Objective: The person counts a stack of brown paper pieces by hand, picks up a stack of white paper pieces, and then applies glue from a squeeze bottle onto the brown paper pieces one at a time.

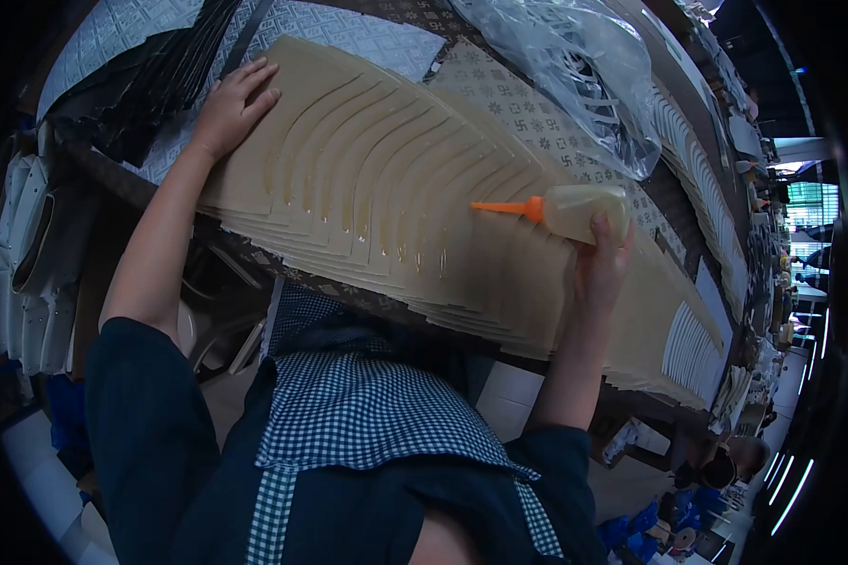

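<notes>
Overlapping tan sheets lie fanned out across the table, their edges forming curved rows. Wet, shiny streaks of a clear liquid run along several of these edges. My left hand rests on the far left end of the sheets, its fingers spread. In my right hand is a translucent squeeze bottle with an orange nozzle, held tilted on its side. The nozzle points left, over the middle of the sheets; whether its tip touches them I cannot tell.
Clear plastic wrapping lies at the back. Black strips are at the back left, over patterned white paper. More fanned pale pieces extend on the right. White folded pieces hang at the far left.
</notes>
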`<state>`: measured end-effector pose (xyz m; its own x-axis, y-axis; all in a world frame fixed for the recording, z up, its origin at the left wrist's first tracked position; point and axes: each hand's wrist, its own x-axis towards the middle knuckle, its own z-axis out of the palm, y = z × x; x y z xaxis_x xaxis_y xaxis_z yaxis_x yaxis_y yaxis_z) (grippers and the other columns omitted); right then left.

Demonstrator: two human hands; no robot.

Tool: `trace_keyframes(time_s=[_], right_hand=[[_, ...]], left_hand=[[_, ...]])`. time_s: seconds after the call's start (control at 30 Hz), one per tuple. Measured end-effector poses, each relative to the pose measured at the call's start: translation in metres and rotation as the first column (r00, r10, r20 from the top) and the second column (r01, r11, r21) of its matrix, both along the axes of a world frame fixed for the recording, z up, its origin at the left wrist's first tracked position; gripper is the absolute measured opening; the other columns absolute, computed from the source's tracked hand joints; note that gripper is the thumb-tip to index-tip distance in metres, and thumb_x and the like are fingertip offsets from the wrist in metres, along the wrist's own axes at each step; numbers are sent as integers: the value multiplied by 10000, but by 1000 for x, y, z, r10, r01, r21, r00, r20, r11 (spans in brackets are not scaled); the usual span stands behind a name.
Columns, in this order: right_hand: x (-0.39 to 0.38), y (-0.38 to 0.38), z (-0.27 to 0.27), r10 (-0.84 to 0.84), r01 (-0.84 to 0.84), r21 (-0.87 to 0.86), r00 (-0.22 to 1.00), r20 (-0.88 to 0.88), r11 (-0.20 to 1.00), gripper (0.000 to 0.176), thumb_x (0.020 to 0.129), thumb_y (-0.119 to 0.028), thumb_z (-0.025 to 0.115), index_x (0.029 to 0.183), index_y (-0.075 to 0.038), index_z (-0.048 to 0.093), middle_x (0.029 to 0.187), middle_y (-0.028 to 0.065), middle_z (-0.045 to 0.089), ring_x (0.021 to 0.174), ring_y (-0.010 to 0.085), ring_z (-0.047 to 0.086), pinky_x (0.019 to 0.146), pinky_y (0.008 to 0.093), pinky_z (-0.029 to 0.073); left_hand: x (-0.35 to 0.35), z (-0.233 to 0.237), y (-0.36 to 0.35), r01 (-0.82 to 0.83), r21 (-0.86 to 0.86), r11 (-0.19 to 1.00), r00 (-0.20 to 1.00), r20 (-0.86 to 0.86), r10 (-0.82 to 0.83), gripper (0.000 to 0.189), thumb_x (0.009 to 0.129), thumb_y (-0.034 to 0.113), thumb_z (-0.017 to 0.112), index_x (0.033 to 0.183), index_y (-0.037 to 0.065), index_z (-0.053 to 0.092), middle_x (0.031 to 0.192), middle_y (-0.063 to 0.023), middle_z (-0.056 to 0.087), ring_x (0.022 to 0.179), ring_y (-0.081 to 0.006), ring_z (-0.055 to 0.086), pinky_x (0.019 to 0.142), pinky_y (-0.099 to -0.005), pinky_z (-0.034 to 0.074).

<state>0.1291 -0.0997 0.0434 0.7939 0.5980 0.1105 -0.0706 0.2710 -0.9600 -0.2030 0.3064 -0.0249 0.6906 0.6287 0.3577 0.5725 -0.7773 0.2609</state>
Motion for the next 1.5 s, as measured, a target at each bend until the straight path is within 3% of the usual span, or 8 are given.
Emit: trace_keyframes(time_s=[0.5,0.87,0.97,1.1,1.3,1.5], right_hand=[[3,-12,2,147,-147,-62,989,-8,987,618,823,-172,756,1352,-34,466,1143,56,595,1045,164,589,898,309,498],[-2,-27,9,239,-239,-88,971,-16,967,706,767,-191,800,1359,-15,459,1202,65,562,1108,177,549,962,325,446],[-5,-29,10,228,-229,-82,974,-12,970,715,760,-200,806,1357,-13,460,1220,67,553,1114,175,545,964,324,443],[-4,-29,8,249,-250,-72,968,-25,965,712,759,-197,805,1356,-14,462,1234,73,551,1124,178,541,971,324,438],[-8,-19,5,155,-157,-21,985,-71,987,609,820,-163,749,1333,-10,459,1178,81,579,1080,195,583,931,355,496],[7,-16,0,-159,157,101,987,9,982,361,903,-142,657,1200,-38,480,1131,119,584,1028,243,621,840,392,572]], left_hand=[[0,-1,2,8,-5,1000,1000,5,-8,521,922,492,516,1336,178,555,1433,-67,474,1320,-250,437,1088,-439,309],[0,0,0,-2,0,1000,1000,7,2,521,927,497,509,1342,184,550,1437,-57,471,1321,-247,436,1094,-441,304],[0,3,-1,-4,11,1000,999,-46,5,491,937,418,528,1367,181,527,1453,-72,451,1329,-273,426,1101,-381,323],[0,4,-2,-4,8,1000,999,-40,4,488,937,412,530,1363,174,531,1448,-77,456,1324,-275,430,1100,-379,323],[0,2,0,9,12,1000,1000,-19,-9,490,934,430,528,1346,167,546,1437,-83,467,1319,-270,437,1093,-396,324],[0,-2,3,14,6,1000,1000,9,-14,503,926,470,524,1330,174,561,1429,-73,478,1317,-254,440,1082,-417,324]])
